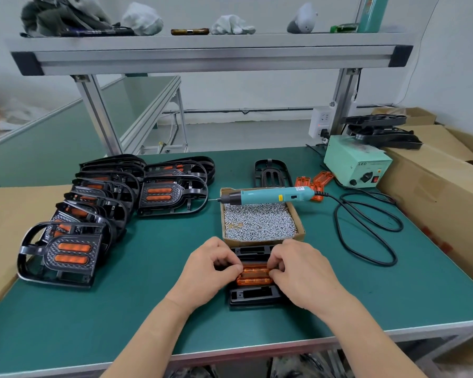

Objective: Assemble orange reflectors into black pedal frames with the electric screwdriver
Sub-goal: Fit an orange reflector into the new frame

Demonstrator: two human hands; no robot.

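Note:
A black pedal frame (253, 296) lies flat on the green mat near the table's front edge. An orange reflector (254, 275) sits in its middle. My left hand (210, 264) pinches the reflector's left end and my right hand (298, 268) pinches its right end. The teal electric screwdriver (268, 196) lies across the far rim of a cardboard box of screws (260, 223), its bit pointing left, with no hand on it. Loose orange reflectors (314, 181) lie behind the box, beside an empty black frame (271, 173).
Several pedal frames with reflectors fitted (99, 211) are stacked on the left of the mat. A pale green power supply (358, 166) stands at the back right with its black cable (366, 230) looped on the mat. Cardboard boxes (443, 181) flank the right side.

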